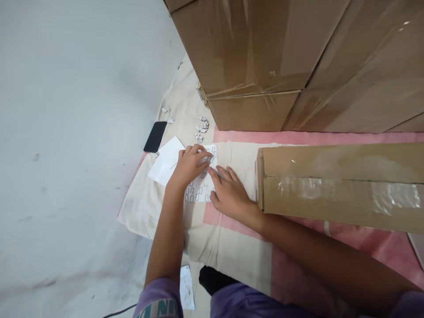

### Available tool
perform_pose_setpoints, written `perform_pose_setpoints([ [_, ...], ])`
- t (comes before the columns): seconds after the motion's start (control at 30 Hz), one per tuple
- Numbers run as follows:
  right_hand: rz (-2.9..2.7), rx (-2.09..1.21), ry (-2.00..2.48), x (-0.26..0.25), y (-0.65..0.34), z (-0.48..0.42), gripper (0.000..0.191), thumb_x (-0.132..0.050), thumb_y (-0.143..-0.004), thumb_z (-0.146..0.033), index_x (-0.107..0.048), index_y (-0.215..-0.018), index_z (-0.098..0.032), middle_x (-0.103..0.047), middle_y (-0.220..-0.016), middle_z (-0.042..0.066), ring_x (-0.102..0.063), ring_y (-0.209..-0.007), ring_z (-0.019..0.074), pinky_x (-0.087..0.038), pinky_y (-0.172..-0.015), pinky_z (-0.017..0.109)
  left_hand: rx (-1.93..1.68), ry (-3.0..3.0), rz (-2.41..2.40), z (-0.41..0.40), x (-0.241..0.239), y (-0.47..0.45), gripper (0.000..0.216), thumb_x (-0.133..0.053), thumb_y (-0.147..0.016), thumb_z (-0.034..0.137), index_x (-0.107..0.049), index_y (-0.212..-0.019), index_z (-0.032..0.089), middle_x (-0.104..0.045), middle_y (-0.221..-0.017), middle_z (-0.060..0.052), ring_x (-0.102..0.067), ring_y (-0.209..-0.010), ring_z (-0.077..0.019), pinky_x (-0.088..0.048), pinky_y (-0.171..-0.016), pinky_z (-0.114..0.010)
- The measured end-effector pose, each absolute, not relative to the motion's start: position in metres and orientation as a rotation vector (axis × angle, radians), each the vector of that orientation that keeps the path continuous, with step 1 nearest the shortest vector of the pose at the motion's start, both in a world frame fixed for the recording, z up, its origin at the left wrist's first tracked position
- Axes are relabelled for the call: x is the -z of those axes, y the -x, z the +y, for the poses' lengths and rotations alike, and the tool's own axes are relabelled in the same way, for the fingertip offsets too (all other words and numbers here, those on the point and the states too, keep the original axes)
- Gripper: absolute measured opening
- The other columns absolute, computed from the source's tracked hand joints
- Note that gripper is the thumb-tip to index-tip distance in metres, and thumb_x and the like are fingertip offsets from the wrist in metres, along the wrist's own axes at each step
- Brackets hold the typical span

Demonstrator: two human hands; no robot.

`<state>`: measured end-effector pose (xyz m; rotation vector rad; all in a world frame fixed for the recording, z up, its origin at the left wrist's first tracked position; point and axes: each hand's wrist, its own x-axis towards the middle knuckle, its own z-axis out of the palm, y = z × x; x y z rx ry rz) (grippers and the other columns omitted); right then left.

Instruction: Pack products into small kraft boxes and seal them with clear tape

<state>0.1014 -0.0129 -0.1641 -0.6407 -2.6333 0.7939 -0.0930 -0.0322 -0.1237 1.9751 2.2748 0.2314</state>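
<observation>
Treat as fine fingertip work, judging by the closeness of the fingers over the marked paper [202, 189], laid toward the left end of the patterned cloth [238, 258], in from the left edge. Left hand [195, 164] arched over the sheet, thumb and forefinger narrow, tips near the sheet's far right corner; cannot tell about anything pinched between them. Right hand [229, 191] at the sheet's right edge, fingers loosely spread, forefinger tip just beside the left thumb, no grip to be seen.

Best to steady the sheet by its right edge with the right fingertips, guarding against slipping or creasing on the soft cloth. Lift rather than drag across the small outlined rectangles [198, 197] near the front edge: too small to tell loose from drawn. Use the tips alone, palm raised, for a clear sightline. Keep the left forearm [165, 238] light and off the white paper [164, 161] just to the left. Mind the crumpled scraps [203, 126] past the far edge, easily brushed aside. Keep the right forearm [308, 247] from nudging the long cardboard box [338, 181], close beside at its near left corner.
</observation>
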Motion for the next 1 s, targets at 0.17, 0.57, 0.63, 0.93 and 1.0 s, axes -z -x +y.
perform_pose_setpoints([
  [0.17, -2.629, -0.770, 0.632, 0.164, -0.101, -0.012, 0.065, -0.050, -0.092, -0.019, -0.037, -0.152, 0.002, -0.057, -0.147, 0.023, -0.038, -0.149, 0.0334, -0.023, -0.127, 0.052, -0.462, -1.901, 2.338, -0.040, 0.139, 0.085, 0.009, -0.062, -0.095, 0.026, -0.068, -0.101, 0.028, -0.064, -0.125, -0.004, -0.056, -0.120, -0.0261, -0.035, -0.098, -0.045],
  [0.57, -2.647, -0.772, 0.654, 0.162, -0.100, -0.012, 0.067, -0.050, -0.091, -0.019, -0.037, -0.152, 0.005, -0.057, -0.146, 0.025, -0.037, -0.149, 0.0330, -0.022, -0.128, 0.051, -0.370, -1.961, 2.418, -0.022, 0.142, 0.073, 0.033, -0.053, -0.101, 0.035, -0.066, -0.131, 0.036, -0.051, -0.150, -0.005, -0.044, -0.133, -0.0330, -0.035, -0.103, -0.052],
  [0.63, -2.648, -0.782, 0.666, 0.162, -0.100, -0.012, 0.067, -0.051, -0.091, -0.020, -0.037, -0.151, 0.005, -0.057, -0.146, 0.025, -0.036, -0.150, 0.0324, -0.022, -0.128, 0.051, -0.374, -1.960, 2.409, -0.021, 0.143, 0.070, 0.028, -0.055, -0.100, 0.033, -0.070, -0.124, 0.036, -0.049, -0.152, -0.004, -0.042, -0.135, -0.0334, -0.035, -0.104, -0.052],
  [0.93, -2.625, -0.774, 0.647, 0.163, -0.101, -0.013, 0.063, -0.050, -0.091, -0.019, -0.040, -0.150, 0.003, -0.059, -0.145, 0.023, -0.038, -0.149, 0.0327, -0.023, -0.128, 0.051, -0.576, -1.942, 2.464, -0.029, 0.146, 0.081, 0.032, -0.059, -0.097, 0.032, -0.065, -0.129, 0.032, -0.057, -0.146, -0.004, -0.050, -0.128, -0.0285, -0.035, -0.103, -0.047],
  [1.0, -2.620, -0.789, 0.648, 0.163, -0.101, -0.013, 0.063, -0.050, -0.092, -0.019, -0.041, -0.151, 0.001, -0.058, -0.147, 0.023, -0.038, -0.149, 0.0329, -0.024, -0.127, 0.052, -0.626, -1.873, 2.507, -0.037, 0.145, 0.093, 0.030, -0.056, -0.099, 0.032, -0.067, -0.127, 0.030, -0.063, -0.137, -0.005, -0.054, -0.124, -0.0274, -0.035, -0.102, -0.047],
])
